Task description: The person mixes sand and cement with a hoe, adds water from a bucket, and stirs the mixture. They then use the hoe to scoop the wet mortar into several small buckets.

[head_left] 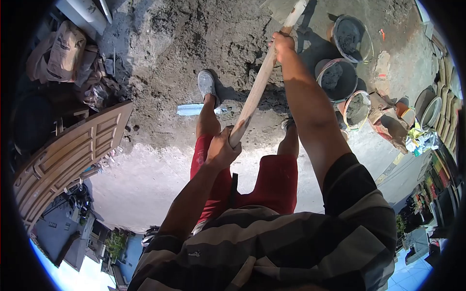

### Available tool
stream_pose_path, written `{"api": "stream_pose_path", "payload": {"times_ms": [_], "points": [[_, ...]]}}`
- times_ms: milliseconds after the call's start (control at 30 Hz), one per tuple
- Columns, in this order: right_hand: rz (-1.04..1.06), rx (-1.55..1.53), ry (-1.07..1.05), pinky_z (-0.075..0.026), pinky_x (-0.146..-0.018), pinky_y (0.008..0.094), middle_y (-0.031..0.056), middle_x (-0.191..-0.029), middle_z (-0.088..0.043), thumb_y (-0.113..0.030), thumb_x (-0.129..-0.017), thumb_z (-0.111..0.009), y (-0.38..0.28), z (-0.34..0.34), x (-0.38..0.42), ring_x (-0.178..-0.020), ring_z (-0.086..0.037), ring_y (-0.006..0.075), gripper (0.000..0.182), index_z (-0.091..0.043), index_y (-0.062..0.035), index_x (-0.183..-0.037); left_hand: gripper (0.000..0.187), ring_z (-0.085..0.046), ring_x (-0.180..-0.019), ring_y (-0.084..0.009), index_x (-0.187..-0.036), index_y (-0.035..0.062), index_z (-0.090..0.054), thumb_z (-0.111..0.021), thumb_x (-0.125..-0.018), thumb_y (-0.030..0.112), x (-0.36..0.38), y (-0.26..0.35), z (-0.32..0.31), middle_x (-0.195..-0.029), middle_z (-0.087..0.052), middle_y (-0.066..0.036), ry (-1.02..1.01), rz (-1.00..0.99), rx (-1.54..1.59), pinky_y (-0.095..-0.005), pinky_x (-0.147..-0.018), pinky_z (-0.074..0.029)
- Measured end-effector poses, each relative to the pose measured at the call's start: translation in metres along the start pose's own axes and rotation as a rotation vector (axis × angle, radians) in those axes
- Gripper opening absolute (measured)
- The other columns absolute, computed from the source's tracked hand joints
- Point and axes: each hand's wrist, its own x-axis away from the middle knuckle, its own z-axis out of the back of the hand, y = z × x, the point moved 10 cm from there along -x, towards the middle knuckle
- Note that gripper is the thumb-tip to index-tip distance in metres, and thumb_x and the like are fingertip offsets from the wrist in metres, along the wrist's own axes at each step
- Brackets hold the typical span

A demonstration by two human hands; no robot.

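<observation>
The long pale wooden handle of a hoe (258,89) slants across the middle of the view. My left hand (224,149) is closed round its lower end, in front of my red shorts. Farther up, my right hand (283,45) grips the same handle with that arm stretched forward. Part of a flat grey piece, apparently the blade, shows at the top edge; the rest is out of view. Wet grey mortar (208,34) is spread on the ground ahead of my feet.
Buckets of grey mix, one at the far right (350,39), another nearer (336,80) and a smaller one (357,109), stand to the right. A torn paper sack (388,123) lies beside them. On the left are a wooden door panel (73,160) and cement bags (67,51).
</observation>
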Motion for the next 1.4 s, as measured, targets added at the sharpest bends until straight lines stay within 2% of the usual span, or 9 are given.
{"api": "stream_pose_path", "payload": {"times_ms": [300, 500, 667, 733, 900, 967, 1133, 1300, 1400], "points": [[-0.249, 0.514, -0.031, -0.059, -0.059, 0.0366, 0.0156, -0.097, -0.062, -0.015, -0.086, -0.068, 0.109, -0.048, 0.071, -0.073, -0.065, 0.0252, 0.040, -0.054, 0.0082, -0.114, 0.054, -0.065, -0.093, -0.0390, -0.123, -0.0024, -0.049, -0.068, -0.076, 0.018, 0.097, -0.027, 0.003, -0.099, -0.064, -0.025, -0.089, 0.422, 0.300, -0.0438, -0.081, -0.050], [-0.453, 0.591, -0.086, -0.057, -0.059, 0.0342, 0.0127, -0.108, -0.061, -0.017, -0.087, -0.065, 0.182, -0.018, 0.082, -0.075, -0.066, 0.0219, 0.055, -0.042, -0.0003, -0.134, 0.065, -0.061, -0.106, -0.0402, -0.133, -0.0022, -0.040, -0.066, -0.078, 0.019, 0.107, 0.023, 0.010, -0.112, -0.060, -0.028, -0.217, 0.421, 0.315, -0.0440, -0.090, -0.046], [-0.551, 0.480, -0.316, -0.056, -0.072, 0.0368, 0.0138, -0.121, -0.057, -0.019, -0.090, -0.059, 0.149, 0.013, 0.080, -0.088, -0.068, 0.0217, 0.064, -0.030, -0.0020, -0.144, 0.065, -0.055, -0.115, -0.0431, -0.138, -0.0010, -0.035, -0.063, -0.084, 0.023, 0.084, 0.097, 0.004, -0.126, -0.052, -0.030, -0.296, 0.268, 0.339, -0.0462, -0.094, -0.046], [-0.610, 0.355, -0.366, -0.056, -0.070, 0.0354, 0.0129, -0.118, -0.057, -0.020, -0.088, -0.060, 0.146, 0.027, 0.063, -0.087, -0.067, 0.0192, 0.060, -0.035, -0.0048, -0.141, 0.065, -0.056, -0.113, -0.0409, -0.140, 0.0021, -0.034, -0.062, -0.085, 0.023, 0.069, 0.158, 0.007, -0.126, -0.051, -0.028, -0.233, -0.066, 0.530, -0.0468, -0.092, -0.046], [-0.570, 0.018, -0.360, -0.055, -0.059, 0.0364, 0.0107, -0.094, -0.061, -0.015, -0.087, -0.060, 0.089, 0.096, 0.084, -0.073, -0.063, 0.0182, 0.035, -0.049, -0.0018, -0.117, 0.066, -0.059, -0.104, -0.0326, -0.138, 0.0058, -0.041, -0.069, -0.082, 0.025, 0.082, 0.269, 0.000, -0.114, -0.055, -0.020, -0.450, -0.329, 0.457, -0.0421, -0.088, -0.048], [-0.466, -0.180, -0.469, -0.050, -0.050, 0.0305, 0.0065, -0.071, -0.059, -0.022, -0.089, -0.055, 0.040, 0.121, 0.121, -0.058, -0.058, 0.0170, 0.014, -0.051, -0.0097, -0.096, 0.067, -0.061, -0.096, -0.0284, -0.137, 0.0086, -0.045, -0.073, -0.078, 0.024, 0.099, 0.315, 0.003, -0.104, -0.058, -0.015, -0.455, -0.514, 0.548, -0.0383, -0.082, -0.050], [-0.568, -0.185, -0.443, -0.053, -0.048, 0.0292, 0.0053, -0.069, -0.059, -0.022, -0.088, -0.055, -0.029, 0.218, 0.185, -0.059, -0.060, 0.0149, 0.014, -0.052, -0.0091, -0.093, 0.068, -0.060, -0.086, -0.0282, -0.138, 0.0094, -0.044, -0.073, -0.079, 0.028, 0.157, 0.402, 0.021, -0.099, -0.057, -0.014, -0.763, -0.669, 0.650, -0.0403, -0.077, -0.049], [-0.316, -0.324, -0.165, -0.052, -0.042, 0.0312, 0.0062, -0.069, -0.058, -0.025, -0.090, -0.051, -0.085, 0.301, 0.224, -0.058, -0.061, 0.0177, 0.018, -0.051, -0.0073, -0.095, 0.065, -0.059, -0.099, -0.0314, -0.134, 0.0068, -0.044, -0.070, -0.083, 0.039, 0.192, 0.403, 0.043, -0.104, -0.057, -0.016, -1.051, -0.578, 0.439, -0.0414, -0.080, -0.050], [-0.100, -0.272, 0.035, -0.051, -0.043, 0.0327, 0.0080, -0.071, -0.057, -0.022, -0.091, -0.048, -0.088, 0.324, 0.224, -0.060, -0.061, 0.0193, 0.018, -0.048, -0.0058, -0.098, 0.066, -0.061, -0.104, -0.0369, -0.137, 0.0064, -0.039, -0.067, -0.080, 0.024, 0.167, 0.338, 0.044, -0.114, -0.058, -0.022, -1.027, -0.310, 0.195, -0.0443, -0.086, -0.050]]}}
